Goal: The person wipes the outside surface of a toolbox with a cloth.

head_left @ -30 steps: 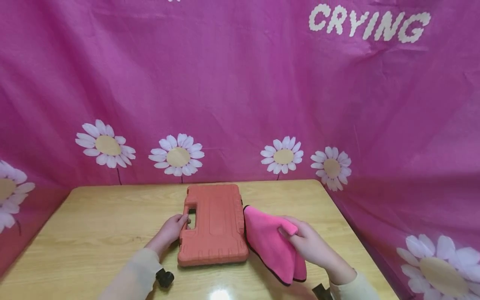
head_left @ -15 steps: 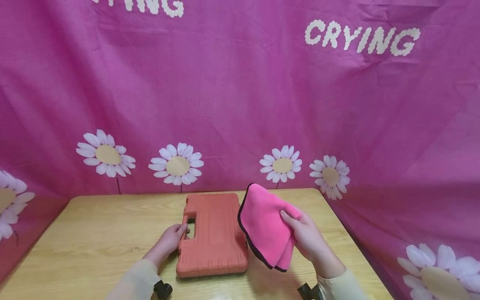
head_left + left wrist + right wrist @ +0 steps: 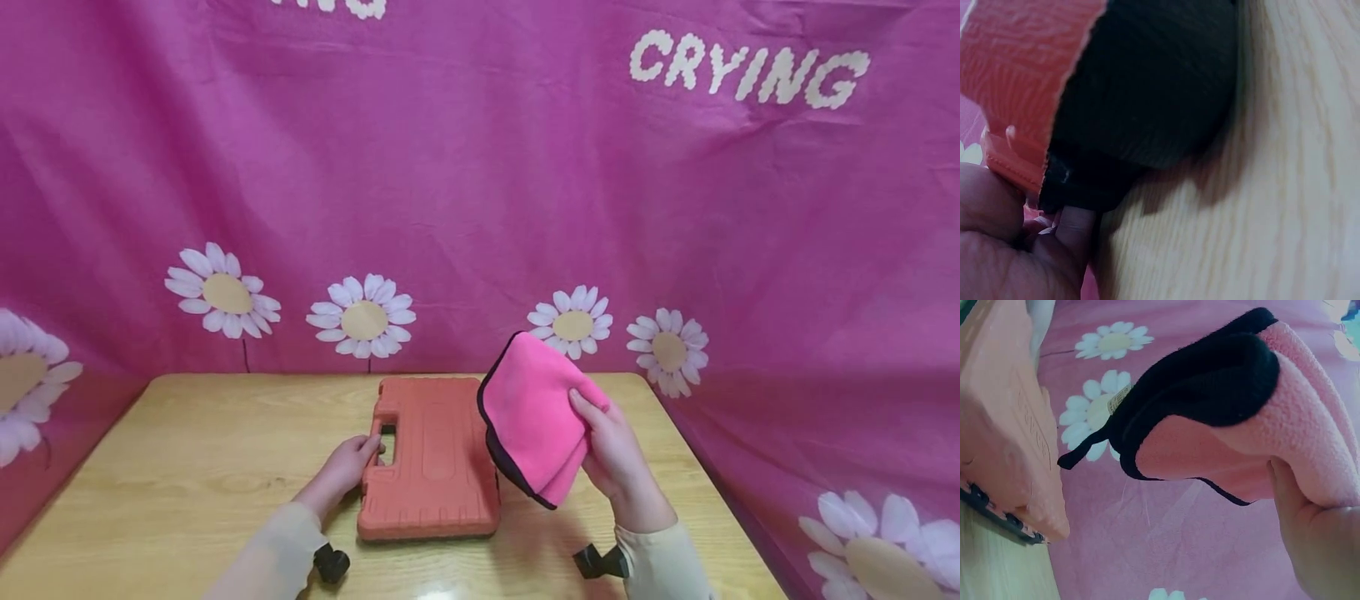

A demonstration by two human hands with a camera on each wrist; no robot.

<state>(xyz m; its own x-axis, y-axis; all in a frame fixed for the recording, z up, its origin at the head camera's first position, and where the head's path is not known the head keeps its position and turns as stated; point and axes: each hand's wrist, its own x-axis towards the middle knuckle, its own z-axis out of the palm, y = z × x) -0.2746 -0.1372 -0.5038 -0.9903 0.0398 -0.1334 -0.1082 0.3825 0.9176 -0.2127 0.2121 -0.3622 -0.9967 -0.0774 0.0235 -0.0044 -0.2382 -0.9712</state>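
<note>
An orange-red plastic carrying case (image 3: 435,467) with a black underside (image 3: 1147,81) lies flat on the table, its handle facing left. My left hand (image 3: 347,467) grips that handle, thumb on top and fingers hooked beneath. Raised above the case's right edge is a folded pink cloth (image 3: 534,417) with black trim. My right hand (image 3: 618,458) pinches it at its right side, thumb toward me. In the right wrist view, a black hanging loop (image 3: 1075,455) and a small label (image 3: 1120,399) show on the cloth's border. The cloth overlaps the case's upper right corner in the head view.
The light wooden table (image 3: 225,450) ends at a purple curtain (image 3: 465,167) printed with daisies and white lettering, which also closes in both sides. A black wrist camera sits on each sleeve, the left camera (image 3: 331,563) near the case's front corner.
My right hand has lifted the pink cloth from beside the case and tilted it upward, a little to the left. The left hand keeps its hold on the case, which stays in place.
</note>
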